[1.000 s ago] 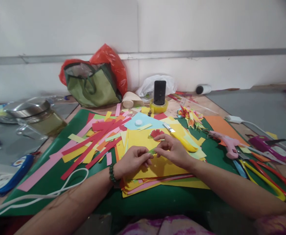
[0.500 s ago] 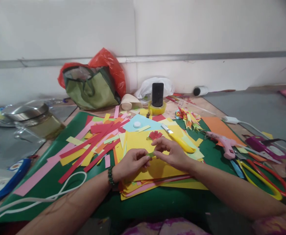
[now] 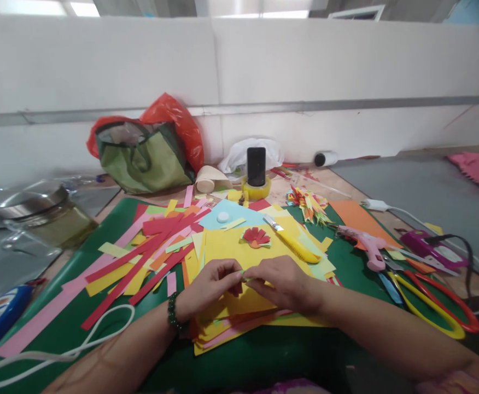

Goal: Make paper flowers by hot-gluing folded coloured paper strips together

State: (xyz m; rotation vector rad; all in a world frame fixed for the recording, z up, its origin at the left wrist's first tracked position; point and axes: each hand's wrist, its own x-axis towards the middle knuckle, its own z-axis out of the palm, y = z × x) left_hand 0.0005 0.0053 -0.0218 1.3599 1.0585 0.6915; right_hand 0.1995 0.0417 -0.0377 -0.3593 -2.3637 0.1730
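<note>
My left hand point(image 3: 210, 286) and my right hand point(image 3: 281, 282) meet over a stack of yellow paper sheets point(image 3: 245, 254). Both pinch a small green paper piece point(image 3: 244, 273) between thumb and fingertips. A bead bracelet point(image 3: 173, 319) sits on my left wrist. Just beyond the hands lies a small red and orange paper flower point(image 3: 255, 237). A yellow utility knife point(image 3: 292, 245) rests on the sheets to the right of it.
Red, pink and yellow paper strips point(image 3: 141, 249) litter the green mat point(image 3: 100, 323) on the left. A pink glue gun point(image 3: 366, 245) and red and yellow scissors point(image 3: 436, 300) lie at right. A phone point(image 3: 256, 166) stands on a tape roll; a green bag point(image 3: 145, 156) sits by the wall.
The camera has tilted up, so everything sits lower in view. My hands have drawn closer to me, still pinching the green piece, and the paper flower now shows fully.
</note>
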